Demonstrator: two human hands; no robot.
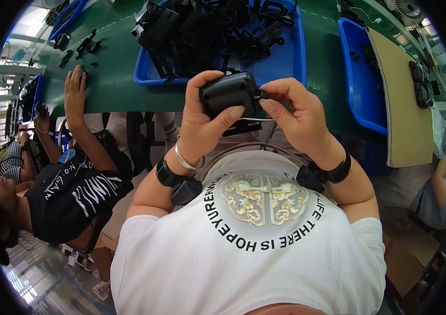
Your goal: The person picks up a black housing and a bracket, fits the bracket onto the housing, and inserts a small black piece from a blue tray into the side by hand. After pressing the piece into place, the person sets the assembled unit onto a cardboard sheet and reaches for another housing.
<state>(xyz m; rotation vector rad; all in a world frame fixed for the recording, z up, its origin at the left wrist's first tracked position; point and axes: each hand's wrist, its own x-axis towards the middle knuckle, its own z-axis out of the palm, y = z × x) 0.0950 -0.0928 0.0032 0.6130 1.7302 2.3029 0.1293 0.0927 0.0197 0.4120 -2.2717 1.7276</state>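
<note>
Between my hands, just off the table's near edge, is a black plastic device housing [228,94] with rounded corners. My left hand [202,107] grips it from the left, thumb across its near face and fingers over the top. At its right end my right hand [299,107] pinches a small black part [261,95] between thumb and finger, touching the housing. What that part is exactly, I cannot make out. A white cable [258,119] runs below the housing, beside another dark piece [241,127] partly hidden under it.
Beyond my hands a blue tray [299,52] holds a heap of black plastic parts [197,31]. To the right are another blue tray [359,100] and an upright cardboard sheet [404,94] carrying black devices [420,84]. At left a co-worker's hand [75,89] reaches over the green table [113,58].
</note>
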